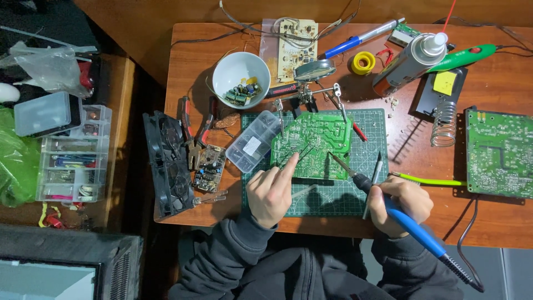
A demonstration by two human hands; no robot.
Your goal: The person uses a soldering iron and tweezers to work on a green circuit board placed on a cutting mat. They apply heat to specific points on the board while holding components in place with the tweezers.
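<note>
Green circuit board [312, 145]: clipped in helping-hands stand, centre of cutting mat [371, 119]. Left hand [271, 190] pinches black tweezers [297, 155] on board. Right hand [401, 204] fisted around blue soldering iron [388, 204], tip at board's right edge. Risk: hot tip slipping onto fingers or bridging joints.

worn: dark grey hooded sweatshirt | sleeves: 2 long, ribbed cuffs at wrists | hands: bare

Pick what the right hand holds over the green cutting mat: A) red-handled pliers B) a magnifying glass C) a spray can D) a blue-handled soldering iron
D: the right hand grips the blue-handled soldering iron, its tip aimed at the green circuit board clamped above the cutting mat.
</note>
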